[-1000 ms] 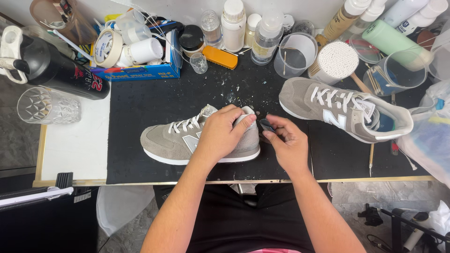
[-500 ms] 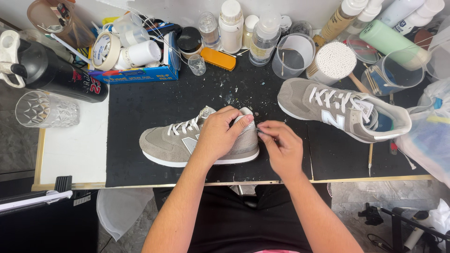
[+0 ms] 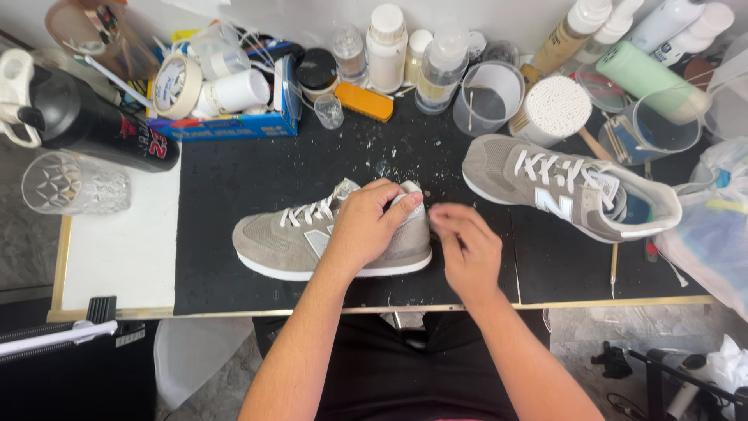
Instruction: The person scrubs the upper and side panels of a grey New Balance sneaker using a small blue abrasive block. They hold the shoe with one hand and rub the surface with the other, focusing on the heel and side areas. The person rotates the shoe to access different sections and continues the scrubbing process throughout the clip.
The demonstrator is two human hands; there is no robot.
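Since the earlier frames the right hand (image 3: 467, 249) has moved in from beside the heel to right against it; the small dark piece it pinched a second ago no longer shows. Fingers curled, tips bunched at the heel edge, motion-blurred, so can't tell if it grips anything. Left hand (image 3: 366, 226) unchanged: draped over the collar of the near grey sneaker (image 3: 312, 238), fingers bent, thumb tip on the white heel tab, clamping the shoe down. That sneaker sits on its sole on the black mat (image 3: 234, 187), toe pointing left, heel right, near the front table edge. Grey suede and mesh, white laces, white midsole. Second grey sneaker (image 3: 561, 187) lies further back right, well apart, untouched. Cotton swab tub (image 3: 557, 105) just behind it.
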